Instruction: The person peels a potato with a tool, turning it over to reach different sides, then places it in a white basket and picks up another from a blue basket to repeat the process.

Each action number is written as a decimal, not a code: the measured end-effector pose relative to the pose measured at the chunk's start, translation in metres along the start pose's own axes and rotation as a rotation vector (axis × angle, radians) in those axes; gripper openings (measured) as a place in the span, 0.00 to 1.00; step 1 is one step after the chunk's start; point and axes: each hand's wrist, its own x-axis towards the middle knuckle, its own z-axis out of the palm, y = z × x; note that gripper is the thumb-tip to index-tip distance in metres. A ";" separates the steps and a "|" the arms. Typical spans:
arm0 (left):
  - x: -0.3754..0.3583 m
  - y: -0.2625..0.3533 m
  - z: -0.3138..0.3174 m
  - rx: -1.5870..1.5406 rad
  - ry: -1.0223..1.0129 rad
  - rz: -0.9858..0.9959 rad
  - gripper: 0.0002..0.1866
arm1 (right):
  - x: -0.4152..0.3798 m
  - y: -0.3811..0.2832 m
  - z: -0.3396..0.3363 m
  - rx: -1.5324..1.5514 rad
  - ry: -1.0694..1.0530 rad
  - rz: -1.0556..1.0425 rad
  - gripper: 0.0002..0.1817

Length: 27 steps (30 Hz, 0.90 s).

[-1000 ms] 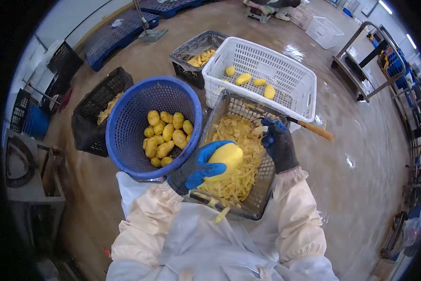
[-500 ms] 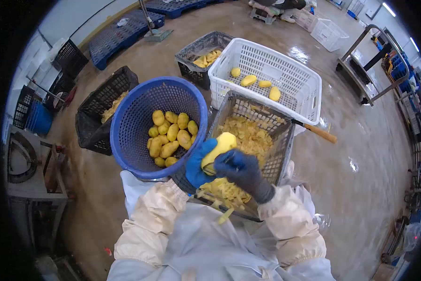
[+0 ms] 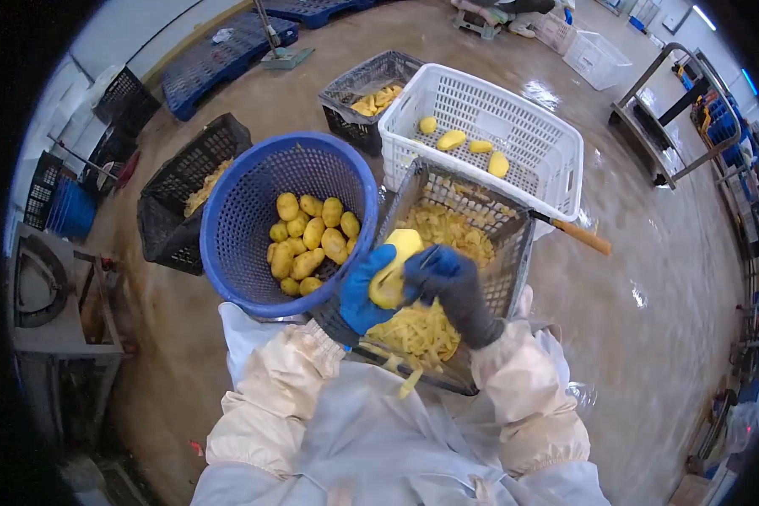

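Observation:
My left hand (image 3: 365, 295), in a blue glove, is closed around a partly peeled potato (image 3: 389, 282), pale yellow with some skin left low down. Against the potato's right side is my right hand (image 3: 443, 278), in a dark blue-grey glove with its fingers curled. Whatever tool it grips is hidden by the fingers. Both hands are above a dark crate (image 3: 514, 253) where potato peelings (image 3: 421, 333) lie heaped. To the left, a blue perforated basket (image 3: 227, 228) holds several unpeeled potatoes (image 3: 299, 244).
Beyond the crate stands a white crate (image 3: 556, 164) with several peeled potatoes (image 3: 452, 140). A wooden-handled knife (image 3: 578, 236) lies over the dark crate's right edge. Black crates (image 3: 172, 190) with scraps stand left and behind. A metal trolley (image 3: 649, 139) is at right on the wet floor.
The potato has turned more upright in my left hand. My right hand has shifted slightly right and up along its side, and more peeled surface shows low down.

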 end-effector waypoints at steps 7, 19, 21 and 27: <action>0.001 0.038 0.021 -0.764 0.079 -0.331 0.23 | 0.011 -0.013 -0.017 0.012 0.209 -0.268 0.07; 0.010 0.036 0.015 -1.027 0.051 -0.330 0.21 | -0.004 0.012 0.019 -0.091 0.128 -0.338 0.07; 0.011 0.031 0.012 -1.006 0.069 -0.327 0.21 | -0.004 0.023 0.025 -0.201 0.043 -0.374 0.07; 0.003 0.058 0.030 -0.986 0.312 -0.266 0.19 | 0.022 -0.007 -0.037 -0.038 0.474 -0.319 0.07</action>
